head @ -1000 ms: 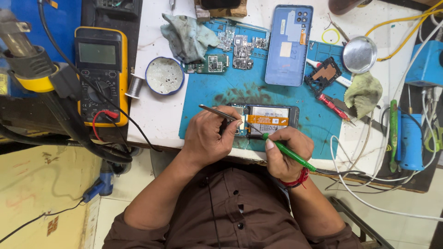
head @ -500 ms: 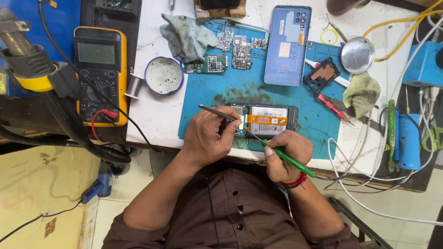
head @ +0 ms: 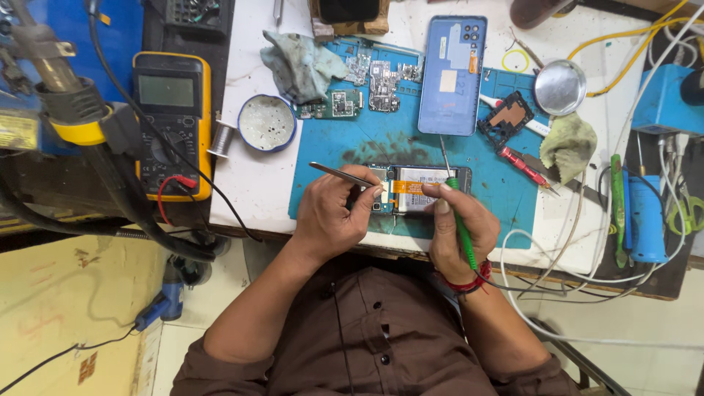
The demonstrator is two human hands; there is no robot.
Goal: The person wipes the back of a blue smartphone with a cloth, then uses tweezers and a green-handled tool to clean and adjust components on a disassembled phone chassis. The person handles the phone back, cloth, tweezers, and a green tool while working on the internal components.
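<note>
Head view, opened phone (head: 418, 189), orange flex ribbon, battery exposed

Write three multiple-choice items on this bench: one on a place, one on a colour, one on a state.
1. Where is the multimeter?
A. left of the blue mat
B. on the mat
C. right of the mat

2. What colour is the handle of the screwdriver in the right hand?
A. red
B. green
C. black

3. The phone under the hands is:
A. closed
B. opened
C. boxed

Key: 1 A, it lies beyond the mat's left edge; 2 B, green shaft runs through the fist; 3 B, its battery and orange flex show.
</note>
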